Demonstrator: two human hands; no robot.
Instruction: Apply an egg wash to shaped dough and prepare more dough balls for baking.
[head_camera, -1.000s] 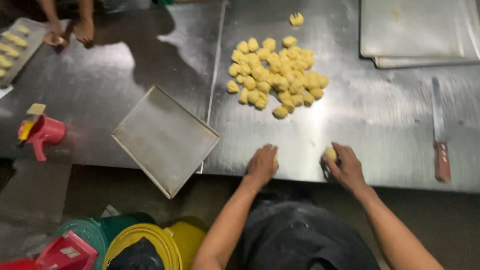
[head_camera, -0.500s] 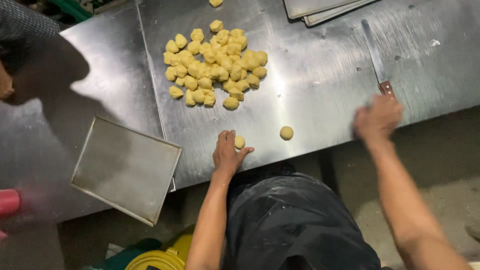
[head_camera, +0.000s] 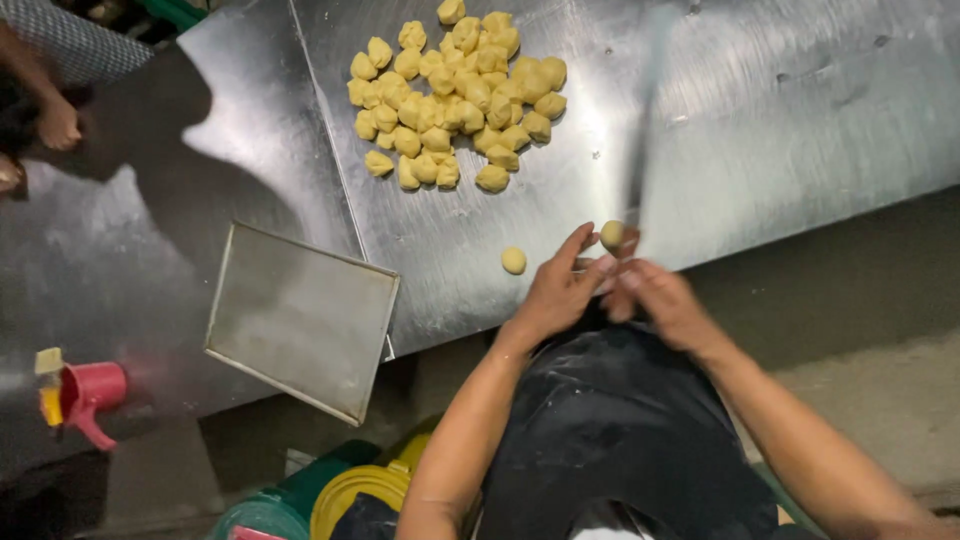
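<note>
My left hand (head_camera: 553, 292) rests at the front edge of the steel table (head_camera: 780, 120), fingers spread, its fingertips against a small round yellow dough ball (head_camera: 612, 234). Beside it, my right hand (head_camera: 655, 300) grips the handle of a long knife (head_camera: 640, 150); the blurred blade points away from me over the table. A second rolled ball (head_camera: 513, 260) lies just left of my left hand. Farther back sits a pile of several rough yellow dough pieces (head_camera: 450, 100).
An empty metal tray (head_camera: 305, 320) overhangs the table's front edge on the left. A red cup (head_camera: 85, 395) stands at the far left. Another person's hand (head_camera: 57, 125) is at the top left. Coloured buckets (head_camera: 350, 495) sit below the table.
My right hand reached to the knife on the right, took it and brought it back next to my left hand. One dough ball now lies at my left fingertips.
</note>
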